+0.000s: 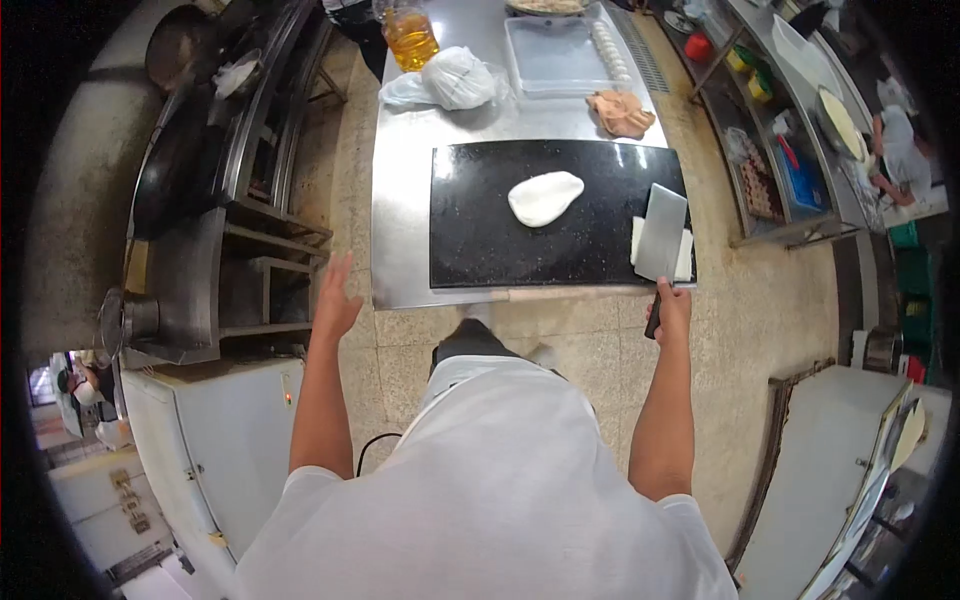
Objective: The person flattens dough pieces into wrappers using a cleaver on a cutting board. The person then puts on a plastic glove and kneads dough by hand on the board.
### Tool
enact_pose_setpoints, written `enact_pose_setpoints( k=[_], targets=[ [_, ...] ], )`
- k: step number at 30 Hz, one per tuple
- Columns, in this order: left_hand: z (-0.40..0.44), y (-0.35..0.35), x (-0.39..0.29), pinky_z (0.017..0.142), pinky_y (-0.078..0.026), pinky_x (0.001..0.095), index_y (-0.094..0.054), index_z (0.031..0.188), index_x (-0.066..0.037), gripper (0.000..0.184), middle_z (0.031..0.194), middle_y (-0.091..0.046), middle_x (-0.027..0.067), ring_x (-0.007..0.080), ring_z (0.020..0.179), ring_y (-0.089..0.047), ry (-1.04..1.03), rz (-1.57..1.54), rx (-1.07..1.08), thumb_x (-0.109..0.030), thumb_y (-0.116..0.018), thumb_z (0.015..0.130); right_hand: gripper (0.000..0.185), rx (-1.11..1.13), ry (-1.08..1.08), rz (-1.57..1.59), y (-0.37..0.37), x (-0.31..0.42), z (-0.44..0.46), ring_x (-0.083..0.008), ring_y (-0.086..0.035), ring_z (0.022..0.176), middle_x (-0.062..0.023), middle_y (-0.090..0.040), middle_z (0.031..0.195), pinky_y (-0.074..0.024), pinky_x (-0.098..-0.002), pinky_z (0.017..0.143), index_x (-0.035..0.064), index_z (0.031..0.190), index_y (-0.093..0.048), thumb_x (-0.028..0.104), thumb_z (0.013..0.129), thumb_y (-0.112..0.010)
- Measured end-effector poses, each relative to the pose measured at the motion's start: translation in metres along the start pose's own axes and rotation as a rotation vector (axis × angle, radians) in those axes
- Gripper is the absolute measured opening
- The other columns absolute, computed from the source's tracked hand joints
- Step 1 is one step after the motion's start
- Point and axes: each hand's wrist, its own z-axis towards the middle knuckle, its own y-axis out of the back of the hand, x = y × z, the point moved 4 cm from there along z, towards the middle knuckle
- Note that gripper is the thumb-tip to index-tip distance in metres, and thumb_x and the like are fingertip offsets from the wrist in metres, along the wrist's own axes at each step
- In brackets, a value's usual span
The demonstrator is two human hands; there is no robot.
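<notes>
My right hand (674, 312) is closed round the black handle of a cleaver (662, 232). The broad blade lies over a folded white piece (684, 257) at the right end of the black board (480, 245). A flattened white piece of dough (545, 199) rests on the middle of the board. My left hand (338, 295) is held in the air off the table's left front corner, fingers apart and nothing in them.
On the steel table (400, 230) stand a white plastic bag (458, 80), a jug of yellow oil (410, 38), a clear tray (555, 55) and a crumpled orange cloth (621, 113). Shelves (755, 160) line the right; a fridge (235, 440) stands left. Another person's arm (893, 185) shows far right.
</notes>
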Motion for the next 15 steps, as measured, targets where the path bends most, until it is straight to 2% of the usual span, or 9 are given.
enact_pose_setpoints(
  k=[2, 4, 5, 6, 8, 10, 11, 13, 15],
  targets=[
    [0.011, -0.002, -0.004, 0.067, -0.049, 0.0483, -0.069, 0.102, -0.004, 0.022, 0.084, -0.065, 0.0227, 0.0415, 0.076, -0.065, -0.315, 0.046, -0.188, -0.018, -0.071, 0.085, 0.032, -0.032, 0.071, 0.055, -0.002, 0.009, 0.017, -0.0201, -0.057, 0.054, -0.0085, -0.054, 0.079, -0.0468, -0.0354, 0.043, 0.0058, 0.094, -0.047, 0.027, 0.093, -0.071],
    [0.027, -0.02, 0.019, 0.071, -0.052, 0.0451, -0.068, 0.11, -0.004, 0.028, 0.087, -0.068, 0.0213, 0.0383, 0.079, -0.067, 0.24, 0.119, 0.255, -0.011, -0.071, 0.082, 0.034, -0.121, 0.151, -0.026, 0.0, 0.017, 0.028, -0.0187, -0.056, 0.058, -0.0085, -0.053, 0.079, -0.047, -0.0348, 0.045, 0.0058, 0.093, -0.046, 0.026, 0.091, -0.074],
    [0.034, -0.02, 0.018, 0.071, -0.052, 0.0451, -0.068, 0.11, -0.004, 0.028, 0.087, -0.068, 0.0213, 0.0383, 0.079, -0.067, 0.238, 0.116, 0.258, -0.011, -0.071, 0.082, 0.036, -0.204, 0.222, -0.138, 0.004, 0.009, 0.044, -0.0264, -0.061, 0.069, -0.0126, -0.058, 0.081, -0.0515, -0.0382, 0.063, 0.002, 0.097, -0.049, 0.026, 0.09, -0.074],
    [0.044, -0.021, 0.01, 0.074, -0.053, 0.0434, -0.068, 0.108, -0.004, 0.026, 0.089, -0.069, 0.02, 0.0373, 0.081, -0.068, 0.249, 0.107, 0.296, -0.009, -0.071, 0.082, 0.036, -0.21, 0.23, -0.14, 0.003, 0.012, 0.043, -0.0264, -0.061, 0.069, -0.0126, -0.058, 0.081, -0.0515, -0.0382, 0.063, 0.002, 0.097, -0.049, 0.026, 0.09, -0.074],
    [0.065, -0.039, -0.001, 0.077, -0.054, 0.0417, -0.068, 0.105, -0.003, 0.024, 0.09, -0.071, 0.0186, 0.0363, 0.083, -0.069, 0.258, 0.082, 0.323, -0.007, -0.071, 0.082, 0.04, -0.3, 0.288, -0.473, 0.005, 0.018, 0.038, -0.0317, -0.062, 0.083, -0.0173, -0.061, 0.087, -0.0508, -0.0398, 0.079, -0.0005, 0.096, -0.051, 0.031, 0.088, -0.074],
    [0.081, -0.04, -0.029, 0.08, -0.054, 0.0392, -0.069, 0.095, 0.0, 0.013, 0.093, -0.071, 0.0179, 0.0351, 0.086, -0.069, -0.261, -0.194, -0.097, -0.006, -0.068, 0.084, 0.044, -0.329, 0.322, -0.451, 0.009, 0.016, 0.032, -0.0373, -0.063, 0.084, -0.0211, -0.064, 0.092, -0.0503, -0.0433, 0.084, -0.0026, 0.098, -0.054, 0.035, 0.087, -0.075],
    [0.087, -0.043, -0.031, 0.08, -0.054, 0.0392, -0.069, 0.095, 0.0, 0.013, 0.093, -0.071, 0.0179, 0.0351, 0.086, -0.069, -0.263, -0.2, -0.095, -0.006, -0.068, 0.084, 0.044, -0.346, 0.308, -0.476, 0.011, 0.014, 0.028, -0.0377, -0.063, 0.089, -0.022, -0.064, 0.096, -0.0498, -0.044, 0.085, -0.003, 0.101, -0.055, 0.035, 0.087, -0.074],
    [0.098, -0.054, -0.028, 0.077, -0.054, 0.0399, -0.068, 0.098, 0.0, 0.015, 0.087, -0.068, 0.0183, 0.034, 0.084, -0.069, 0.014, -0.394, 0.28, -0.001, -0.063, 0.084, 0.045, -0.375, 0.293, -0.496, 0.009, 0.013, 0.012, -0.0381, -0.062, 0.094, -0.023, -0.063, 0.1, -0.0493, -0.0446, 0.087, -0.0034, 0.104, -0.056, 0.034, 0.087, -0.074],
    [0.112, -0.051, -0.025, 0.077, -0.054, 0.0398, -0.068, 0.099, -0.001, 0.014, 0.087, -0.068, 0.0188, 0.0336, 0.084, -0.069, -0.082, -0.382, 0.279, -0.002, -0.061, 0.086, 0.045, -0.461, 0.298, -0.778, 0.007, 0.026, -0.005, -0.0385, -0.059, 0.105, -0.0244, -0.06, 0.111, -0.0471, -0.0468, 0.091, -0.0036, 0.11, -0.058, 0.033, 0.089, -0.072]
  ],
)
